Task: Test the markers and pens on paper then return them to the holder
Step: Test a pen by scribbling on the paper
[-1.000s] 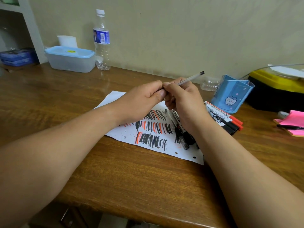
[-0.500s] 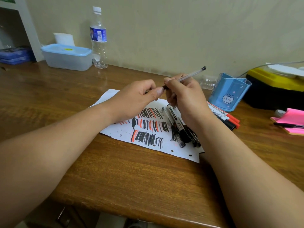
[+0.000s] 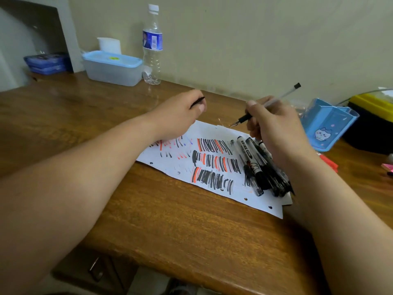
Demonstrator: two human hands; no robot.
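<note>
Right hand (image 3: 276,130) grips one pen (image 3: 284,94); left hand (image 3: 177,119) pinches one cap (image 3: 197,102)

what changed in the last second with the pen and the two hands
The left hand pulled the black cap off the pen and moved away to the left, pinching it. The right hand kept the pen, whose tip is now bare above the paper. The markers on the paper and the blue holder stayed put.
</note>
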